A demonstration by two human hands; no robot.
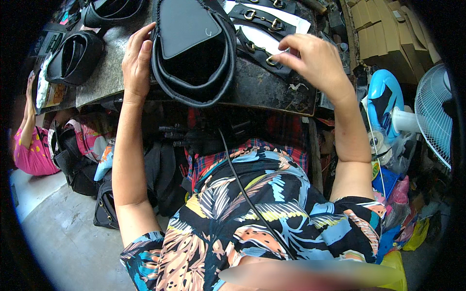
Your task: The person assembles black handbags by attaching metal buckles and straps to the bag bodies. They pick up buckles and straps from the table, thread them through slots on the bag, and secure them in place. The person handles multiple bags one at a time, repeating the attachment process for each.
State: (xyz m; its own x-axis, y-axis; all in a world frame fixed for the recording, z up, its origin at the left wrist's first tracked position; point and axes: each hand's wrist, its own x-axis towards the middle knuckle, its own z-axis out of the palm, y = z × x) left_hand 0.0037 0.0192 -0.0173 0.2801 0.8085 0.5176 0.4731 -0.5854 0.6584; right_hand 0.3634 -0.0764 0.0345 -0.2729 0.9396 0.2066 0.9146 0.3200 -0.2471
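Observation:
A black shoe upper (193,51) with a dark grey insole lies on the worn workbench (252,87) in front of me. My left hand (137,63) rests flat against its left side, fingers along the rim. My right hand (313,60) reaches over black leather straps with gold buckles (264,48) lying on white paper, and its fingertips pinch at one strap's buckle end.
Two more black shoe uppers (75,56) sit at the bench's left end. A person in pink (31,150) sits at the far left near dark bags (77,165). Cardboard boxes (383,29) and a blue-and-white fan (417,116) stand at the right.

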